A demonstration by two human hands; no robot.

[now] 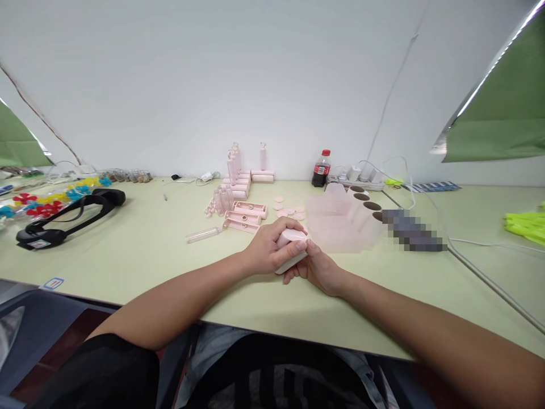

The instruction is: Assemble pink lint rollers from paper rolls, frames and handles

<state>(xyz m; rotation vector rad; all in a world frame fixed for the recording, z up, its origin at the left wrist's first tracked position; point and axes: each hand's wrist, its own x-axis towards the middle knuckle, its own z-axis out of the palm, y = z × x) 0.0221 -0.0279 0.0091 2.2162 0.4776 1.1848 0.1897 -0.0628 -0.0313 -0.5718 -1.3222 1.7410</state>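
Both hands meet at the middle of the table, around a pale pink plastic housing (pixel 291 238) with a rounded end. My left hand (pixel 266 248) wraps over it from the left, thumb across its near side. From the right, the fingers of my right hand (pixel 321 270) grip its lower end, with the thumb near its top. Much of the housing is hidden by the fingers. Just beyond lie open pink trays (pixel 244 218) with small round parts inside, and flat pink discs (pixel 293 211). A clear tube (pixel 203 234) rests left of the trays.
Pink cases and upright clear tubes (pixel 232 167) stand near the wall. To the right are translucent plastic sheets (pixel 336 227), brown-ended rolls (pixel 372 205), a cola bottle (pixel 321 169) and white cables. Black headgear (pixel 72 218) and coloured flowers (pixel 40 210) lie left.
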